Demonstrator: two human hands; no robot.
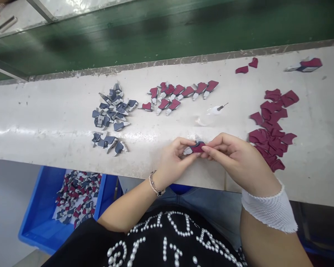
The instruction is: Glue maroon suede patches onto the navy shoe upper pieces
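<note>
Two hands meet just over the near edge of a white work table (58,137), both curled almost shut around one small maroon-and-grey piece (196,147). The left hand (171,159), a beaded bracelet (156,186) at its wrist, pinches the piece's grey end between thumb and fingers. The right hand (233,155), with a white mesh wrap (268,209) around its wrist, presses the maroon part from the other side.

Just beyond the hands lies a small clear squeeze bottle (217,109) with a thin dark nozzle. To the left, loose grey pieces (111,111) lie in two clusters, and a tidy group of joined maroon-and-grey pieces (178,94) runs along the table's middle. To the right sits a heap of maroon cut pieces (269,126) — two more lie apart near the far edge. Below the table, a blue plastic crate (41,196) holds a jumble of similar pieces, and a green belt (100,40) runs along the table's far side.
</note>
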